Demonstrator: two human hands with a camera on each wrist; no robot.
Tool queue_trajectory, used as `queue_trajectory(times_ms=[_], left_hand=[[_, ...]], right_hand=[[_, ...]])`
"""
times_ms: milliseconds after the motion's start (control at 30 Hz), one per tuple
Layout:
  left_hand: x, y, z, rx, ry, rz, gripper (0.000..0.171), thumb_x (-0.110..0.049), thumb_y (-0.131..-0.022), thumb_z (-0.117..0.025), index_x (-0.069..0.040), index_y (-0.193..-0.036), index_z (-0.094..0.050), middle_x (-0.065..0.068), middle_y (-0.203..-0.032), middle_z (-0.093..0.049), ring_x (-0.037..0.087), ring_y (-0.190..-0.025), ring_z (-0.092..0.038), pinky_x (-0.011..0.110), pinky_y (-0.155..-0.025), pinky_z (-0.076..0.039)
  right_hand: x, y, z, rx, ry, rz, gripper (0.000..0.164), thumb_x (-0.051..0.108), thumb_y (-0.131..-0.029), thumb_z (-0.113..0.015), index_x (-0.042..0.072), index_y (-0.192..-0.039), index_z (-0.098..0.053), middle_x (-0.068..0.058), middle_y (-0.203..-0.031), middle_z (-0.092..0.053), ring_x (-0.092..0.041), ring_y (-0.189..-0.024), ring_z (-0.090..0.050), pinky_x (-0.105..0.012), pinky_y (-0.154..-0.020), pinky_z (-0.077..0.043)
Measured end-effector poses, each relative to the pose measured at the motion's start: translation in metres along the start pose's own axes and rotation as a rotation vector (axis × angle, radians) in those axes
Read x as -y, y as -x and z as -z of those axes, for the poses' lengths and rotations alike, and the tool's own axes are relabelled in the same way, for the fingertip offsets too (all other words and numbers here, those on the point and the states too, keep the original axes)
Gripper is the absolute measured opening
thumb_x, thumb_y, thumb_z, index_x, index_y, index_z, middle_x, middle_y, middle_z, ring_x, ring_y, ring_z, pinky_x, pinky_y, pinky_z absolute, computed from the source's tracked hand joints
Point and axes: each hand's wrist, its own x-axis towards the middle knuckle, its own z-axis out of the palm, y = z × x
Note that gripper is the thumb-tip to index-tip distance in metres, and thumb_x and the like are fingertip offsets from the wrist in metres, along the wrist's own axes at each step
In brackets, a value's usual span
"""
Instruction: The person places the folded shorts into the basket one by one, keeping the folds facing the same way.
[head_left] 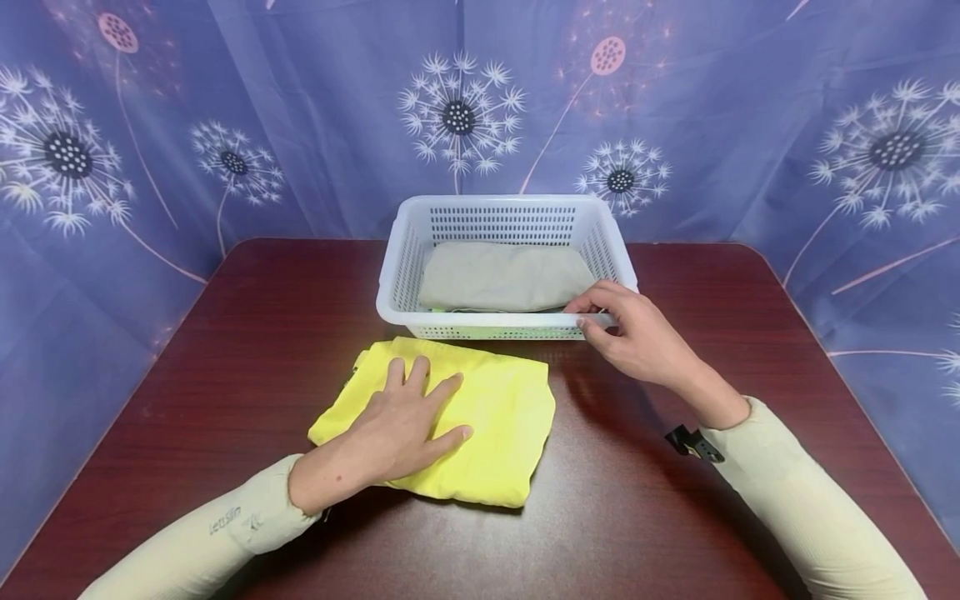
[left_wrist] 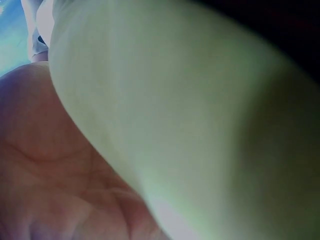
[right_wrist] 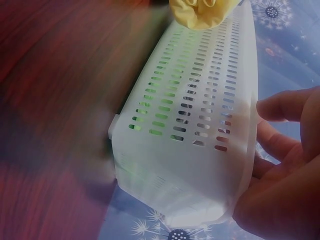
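A folded bright yellow cloth [head_left: 495, 417] lies on the table in front of a white plastic basket [head_left: 510, 319]. My left hand [head_left: 397, 425] rests on the cloth, palm down, fingers spread. At the basket's front right, my right hand [head_left: 633, 333] grips the rim, thumb outside and fingers over the inner side; the right wrist view shows this hand [right_wrist: 285, 165] at the rim too. Inside the basket lies a folded grey-beige cloth [head_left: 502, 275], with some green showing beneath it. In the left wrist view a pale sleeve [left_wrist: 165, 110] covers much of the palm [left_wrist: 55, 165].
The dark red wooden table [head_left: 225, 367] reaches back to a blue curtain [head_left: 322, 100] printed with dandelions. Slots run along the basket's walls. A black strap [head_left: 697, 444] sits at the right sleeve's cuff.
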Motion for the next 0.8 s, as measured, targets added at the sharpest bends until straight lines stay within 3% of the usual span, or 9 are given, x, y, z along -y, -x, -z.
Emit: queue_trajectory(times_ms=[267,467,800], left_hand=[[0.002,-0.001,0.007,0.046,0.06,0.004,0.073,-0.058,-0.099,-0.067,-0.016,-0.157,-0.053,0.019,-0.13,-0.044,0.039,-0.113,-0.035,0.024,-0.052,-0.042],[0.007,-0.003,0.013,0.093,0.071,0.005,0.072,-0.058,-0.098,-0.069,-0.02,-0.156,-0.053,0.014,-0.129,-0.045,0.034,-0.112,-0.037,0.026,-0.06,-0.045],[0.018,-0.003,0.019,0.077,0.046,-0.057,0.066,-0.054,-0.097,-0.073,-0.021,-0.152,-0.057,0.009,-0.13,-0.049,0.032,-0.118,-0.04,0.033,-0.078,-0.049]], right_hand=[[-0.001,0.001,0.001,0.002,-0.002,0.01,0.02,0.001,-0.099,-0.065,0.013,-0.111,-0.075,0.003,-0.111,-0.07,-0.013,-0.096,-0.061,-0.029,-0.085,-0.051],[0.0,0.0,0.003,0.003,-0.01,0.022,0.02,0.001,-0.1,-0.066,0.014,-0.111,-0.076,0.003,-0.112,-0.07,-0.012,-0.099,-0.062,-0.031,-0.089,-0.05],[0.0,0.001,0.005,-0.013,-0.025,0.03,0.021,-0.001,-0.098,-0.069,0.013,-0.111,-0.077,0.003,-0.11,-0.072,-0.012,-0.101,-0.064,-0.026,-0.089,-0.049]])
